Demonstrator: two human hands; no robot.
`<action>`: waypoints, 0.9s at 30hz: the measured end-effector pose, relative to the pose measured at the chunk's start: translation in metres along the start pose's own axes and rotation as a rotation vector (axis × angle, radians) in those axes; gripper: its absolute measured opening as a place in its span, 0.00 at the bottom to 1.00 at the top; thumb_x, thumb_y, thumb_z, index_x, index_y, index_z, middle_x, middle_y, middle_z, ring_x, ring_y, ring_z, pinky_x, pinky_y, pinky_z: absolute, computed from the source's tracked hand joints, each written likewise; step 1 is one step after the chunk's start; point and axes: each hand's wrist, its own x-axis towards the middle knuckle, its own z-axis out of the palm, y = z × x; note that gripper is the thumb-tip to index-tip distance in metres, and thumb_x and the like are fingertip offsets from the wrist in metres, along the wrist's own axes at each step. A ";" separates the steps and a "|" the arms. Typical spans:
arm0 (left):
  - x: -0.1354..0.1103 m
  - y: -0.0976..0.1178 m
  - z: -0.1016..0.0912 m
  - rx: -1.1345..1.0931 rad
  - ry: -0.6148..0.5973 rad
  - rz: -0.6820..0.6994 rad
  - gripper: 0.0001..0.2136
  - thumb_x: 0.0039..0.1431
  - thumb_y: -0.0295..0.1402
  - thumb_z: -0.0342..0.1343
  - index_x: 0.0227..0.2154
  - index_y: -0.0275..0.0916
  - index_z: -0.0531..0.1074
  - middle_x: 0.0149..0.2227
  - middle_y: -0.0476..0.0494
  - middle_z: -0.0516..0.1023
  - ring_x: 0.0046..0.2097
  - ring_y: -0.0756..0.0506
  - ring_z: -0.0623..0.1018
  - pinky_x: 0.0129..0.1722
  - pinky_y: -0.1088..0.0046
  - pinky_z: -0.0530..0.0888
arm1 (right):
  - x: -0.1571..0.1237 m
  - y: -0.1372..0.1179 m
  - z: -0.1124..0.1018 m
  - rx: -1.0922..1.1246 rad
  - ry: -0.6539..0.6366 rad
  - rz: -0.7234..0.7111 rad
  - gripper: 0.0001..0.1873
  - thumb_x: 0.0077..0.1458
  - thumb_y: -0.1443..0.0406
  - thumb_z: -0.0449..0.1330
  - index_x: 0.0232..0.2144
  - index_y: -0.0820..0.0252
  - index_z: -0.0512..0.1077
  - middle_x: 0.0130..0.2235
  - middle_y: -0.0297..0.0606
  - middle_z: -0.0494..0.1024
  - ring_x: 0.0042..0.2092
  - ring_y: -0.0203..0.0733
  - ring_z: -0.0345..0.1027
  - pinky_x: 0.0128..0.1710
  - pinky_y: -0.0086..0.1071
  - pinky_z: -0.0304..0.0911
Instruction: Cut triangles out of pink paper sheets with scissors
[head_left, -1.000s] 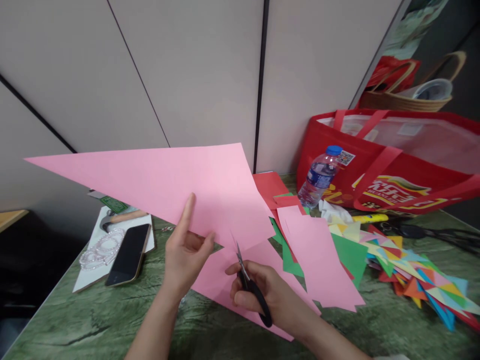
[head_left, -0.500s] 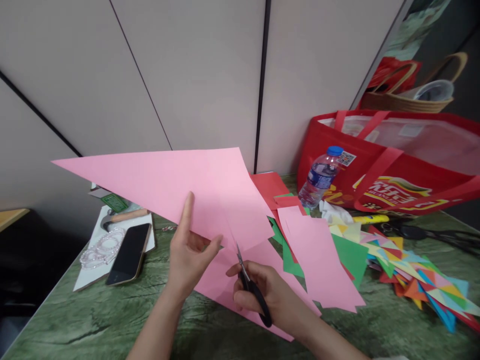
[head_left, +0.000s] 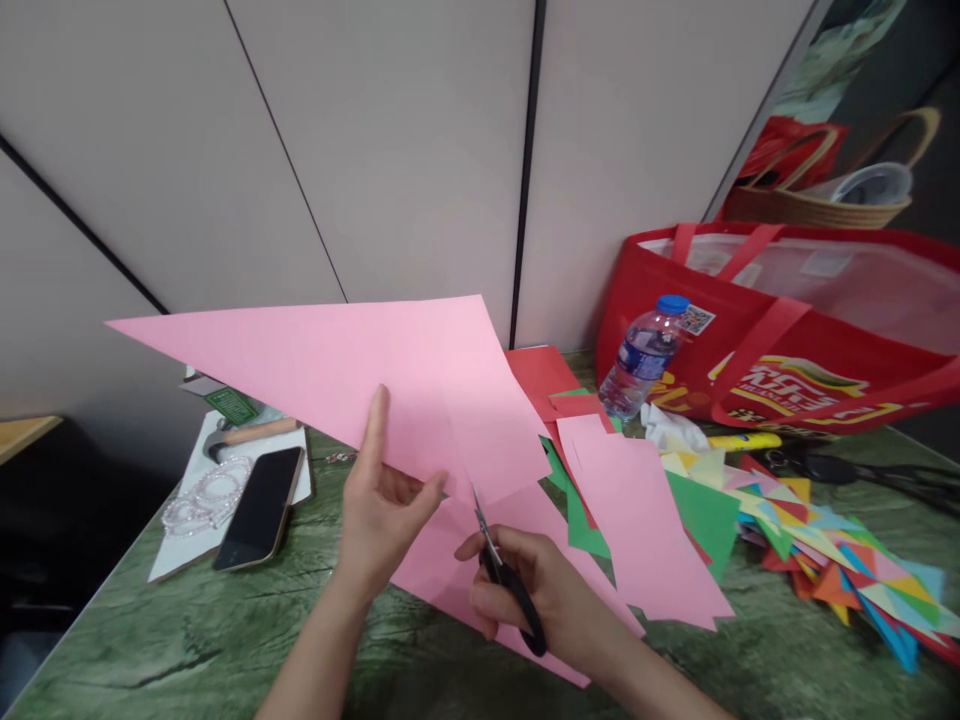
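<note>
A large sheet of pink paper (head_left: 322,360) is held up over the table by my left hand (head_left: 386,505), its thumb and index finger in front and the other fingers behind the lower edge. My right hand (head_left: 529,590) grips black-handled scissors (head_left: 517,595), fingers in the loops. The blade tips meet the sheet's lower edge, where a faint line runs upward from them. Beneath lies another pink sheet (head_left: 442,560) on the table, partly hidden by my hands. Cut pink pieces (head_left: 652,530) rest to the right, over green and red paper.
A green marbled table (head_left: 187,640) carries a phone (head_left: 262,505), a beaded strand (head_left: 210,495) and a wooden-handled tool (head_left: 259,432) at left. On the right are a water bottle (head_left: 645,355), a red bag (head_left: 795,340) and colourful folded papers (head_left: 840,560). A grey partition (head_left: 375,150) stands behind.
The view has shifted very slightly. Both hands, the pink sheet and the scissors keep nearly the same positions, with no clear movement between them.
</note>
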 end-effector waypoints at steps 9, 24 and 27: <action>0.000 -0.004 0.002 -0.036 0.010 -0.020 0.45 0.46 0.31 0.62 0.64 0.42 0.43 0.15 0.62 0.55 0.16 0.53 0.60 0.14 0.78 0.62 | 0.002 0.001 0.003 -0.026 0.043 -0.010 0.18 0.45 0.57 0.63 0.35 0.63 0.66 0.17 0.25 0.66 0.18 0.31 0.60 0.20 0.26 0.54; -0.004 -0.002 0.003 -0.077 0.001 -0.053 0.44 0.47 0.32 0.61 0.64 0.42 0.42 0.15 0.62 0.54 0.17 0.53 0.58 0.15 0.79 0.60 | 0.007 0.012 0.002 0.033 0.067 -0.046 0.19 0.40 0.63 0.69 0.32 0.61 0.64 0.19 0.24 0.66 0.21 0.30 0.60 0.23 0.25 0.55; -0.004 -0.003 0.004 -0.097 -0.025 -0.059 0.45 0.47 0.31 0.61 0.64 0.43 0.40 0.16 0.61 0.56 0.17 0.53 0.59 0.15 0.78 0.60 | 0.009 0.013 0.000 0.038 0.078 -0.047 0.20 0.39 0.62 0.70 0.33 0.62 0.66 0.22 0.27 0.69 0.24 0.31 0.62 0.25 0.26 0.56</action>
